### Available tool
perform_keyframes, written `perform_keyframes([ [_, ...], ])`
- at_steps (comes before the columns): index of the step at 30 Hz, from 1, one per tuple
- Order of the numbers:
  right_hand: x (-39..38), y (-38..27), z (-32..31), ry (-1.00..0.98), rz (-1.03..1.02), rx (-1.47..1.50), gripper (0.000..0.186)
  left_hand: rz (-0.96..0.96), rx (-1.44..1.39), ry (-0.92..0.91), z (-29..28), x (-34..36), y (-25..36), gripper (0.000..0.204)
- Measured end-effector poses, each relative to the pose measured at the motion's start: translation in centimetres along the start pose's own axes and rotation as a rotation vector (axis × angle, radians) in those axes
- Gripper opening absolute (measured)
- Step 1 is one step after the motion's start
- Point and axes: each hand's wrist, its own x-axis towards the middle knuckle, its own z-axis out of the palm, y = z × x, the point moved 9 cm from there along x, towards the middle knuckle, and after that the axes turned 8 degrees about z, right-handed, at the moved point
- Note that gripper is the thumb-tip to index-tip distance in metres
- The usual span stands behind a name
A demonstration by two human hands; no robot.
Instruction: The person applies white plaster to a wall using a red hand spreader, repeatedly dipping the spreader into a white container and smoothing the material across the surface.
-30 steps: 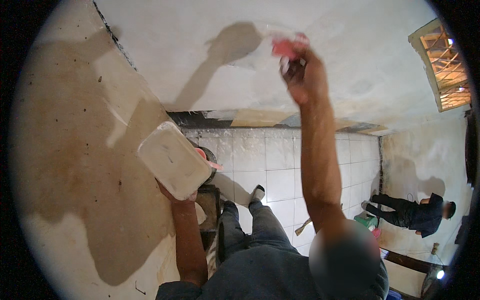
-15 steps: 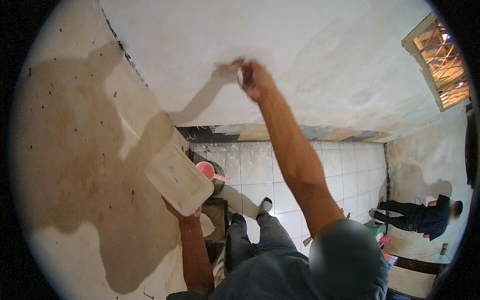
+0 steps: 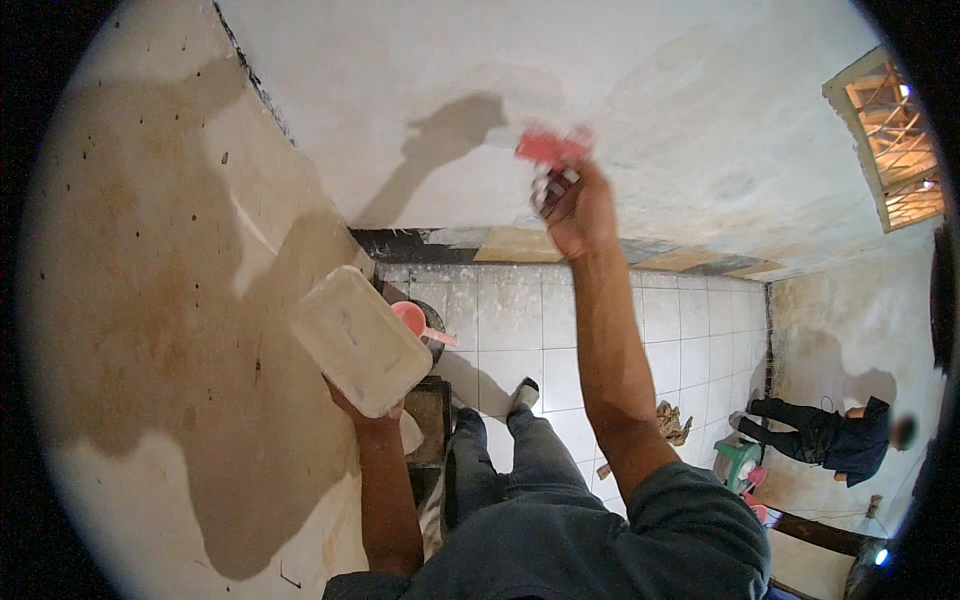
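My left hand (image 3: pixel 375 410) is closed on a pale rectangular plastic container (image 3: pixel 358 340), holding it beside the stained left wall (image 3: pixel 150 300). My right hand (image 3: pixel 570 205) is raised in front of the pale upper wall (image 3: pixel 680 100), closed on a pink object (image 3: pixel 545 145) that is blurred by motion, perhaps a sponge or cloth. Its shadow falls on that wall. A pink dipper (image 3: pixel 410 320) lies on a dark round vessel partly hidden behind the container.
A dark low stand (image 3: pixel 430 395) is near my legs on the tiled floor (image 3: pixel 510 310). At the right a person (image 3: pixel 830 435) stands near a green object (image 3: pixel 738 460), pink items and crumpled brown material (image 3: pixel 675 425). A latticed opening (image 3: pixel 890 140) is upper right.
My right hand went down and left toward the wall half a second ago and has since moved back up and right. The container in my left hand shifted only slightly.
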Motion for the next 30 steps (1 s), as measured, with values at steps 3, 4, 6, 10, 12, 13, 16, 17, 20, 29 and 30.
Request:
perform_keyframes([
  [3,2.6,6.1,-5.1,0.106,0.153,-0.046,0.024,0.006,0.042,-0.019,-1.2,-0.2,0.3,0.068],
  [4,3.6,7.4,-6.4,0.149,0.205,0.004,0.022,0.008,0.056,-0.027,-1.4,-0.1,0.4,0.068],
  [6,5.4,8.0,-7.4,0.166,0.257,-0.055,0.016,0.012,0.085,-0.046,-1.5,-0.1,0.4,0.069],
  [10,9.4,1.4,-2.1,0.138,0.066,-0.024,0.024,0.233,0.362,-0.332,1.0,-0.4,1.9,0.071],
  [12,9.5,-4.4,4.1,-0.093,-0.044,-0.003,0.026,-0.069,-0.064,-0.056,-0.9,-0.3,-0.1,0.071],
  [13,8.2,-7.1,5.9,-0.109,-0.125,-0.074,0.024,-0.079,-0.07,-0.072,-0.4,-0.5,-0.2,0.071],
  [16,3.2,-13.6,8.9,-0.051,-0.263,-0.249,0.02,-0.078,-0.025,-0.095,1.2,-0.6,-0.4,0.072],
  [17,1.2,-14.2,9.4,-0.111,-0.29,-0.269,0.019,-0.061,0.031,-0.088,1.8,-0.9,-0.6,0.071],
  [20,-1.6,-11.9,7.0,-0.069,-0.256,-0.17,0.015,-0.171,-0.108,-0.164,4.7,-1.2,-1.9,0.071],
  [29,6.3,7.8,-7.1,0.086,0.292,-0.101,0.024,-0.081,-0.004,-0.048,-0.2,-1.2,-0.6,0.072],
  [30,7.2,7.8,-7.8,0.14,0.291,-0.117,0.023,-0.065,0.01,-0.05,-0.9,-1.4,-0.2,0.072],
])
